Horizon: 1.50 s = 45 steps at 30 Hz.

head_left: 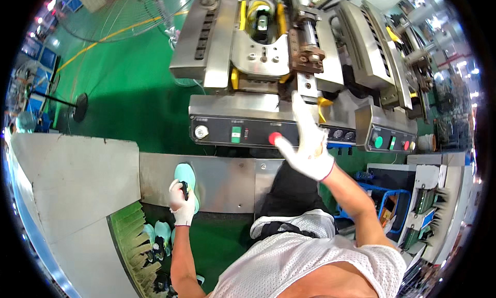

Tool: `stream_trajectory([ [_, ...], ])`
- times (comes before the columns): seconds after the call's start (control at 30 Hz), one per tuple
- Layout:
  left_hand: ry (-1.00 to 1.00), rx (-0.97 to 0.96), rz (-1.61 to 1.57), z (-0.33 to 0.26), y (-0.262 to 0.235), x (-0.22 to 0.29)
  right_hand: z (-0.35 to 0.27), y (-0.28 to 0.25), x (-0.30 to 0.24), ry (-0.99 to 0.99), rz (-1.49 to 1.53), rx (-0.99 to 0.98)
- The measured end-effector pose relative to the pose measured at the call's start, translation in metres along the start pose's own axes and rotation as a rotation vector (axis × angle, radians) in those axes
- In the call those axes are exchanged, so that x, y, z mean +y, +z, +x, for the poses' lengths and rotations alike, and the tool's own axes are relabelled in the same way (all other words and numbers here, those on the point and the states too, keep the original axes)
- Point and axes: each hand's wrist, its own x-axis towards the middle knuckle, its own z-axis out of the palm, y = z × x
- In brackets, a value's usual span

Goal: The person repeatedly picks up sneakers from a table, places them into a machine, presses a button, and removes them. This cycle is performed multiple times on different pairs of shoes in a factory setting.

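One left hand [182,205] grips a mint shoe [184,171], fingers curled. Right hand [311,157] spreads thumb and forefinger near red button [273,139]; panel lettering [275,125] unreadable.

Left hand [182,206] holding mint shoe [184,172]; right hand [311,157] (both gloved), thumb at red button [273,139].

- The head camera looks steeply down from the wearer's head, facing the machine [261,65] in front.
- Its wide fisheye view shows the white shirt [294,267] nearest, green floor [139,70] beyond.
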Motion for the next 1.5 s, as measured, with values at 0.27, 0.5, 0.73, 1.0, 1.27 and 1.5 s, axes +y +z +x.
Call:
stream_trajectory([
  [0.27, -0.471, -0.171, -0.161, 0.015, -0.024, 0.103, -0.098, 0.042, 0.066, 0.081, -0.221, -0.194],
  [0.5, 0.101, -0.431, -0.460, -0.028, 0.031, 0.297, -0.236, -0.033, 0.041, 0.122, 0.369, -0.143],
  [0.73, 0.378, -0.763, -0.855, -0.096, 0.115, 0.487, -0.327, -0.080, 0.004, 0.586, -0.125, 0.369],
  [1.0, 1.307, -1.172, -1.115, -0.194, 0.132, 0.651, -0.437, -0.242, 0.140, 0.890, -0.140, 1.478],
  [1.27, 1.081, -1.274, -0.598, -0.181, 0.211, 0.518, -0.713, -0.502, 0.435, 1.596, -0.480, 1.204],
  [1.5, 0.587, -1.107, -0.367, -0.131, 0.194, 0.424, -0.797, -0.577, 0.482, 1.474, -0.367, 1.085],
])
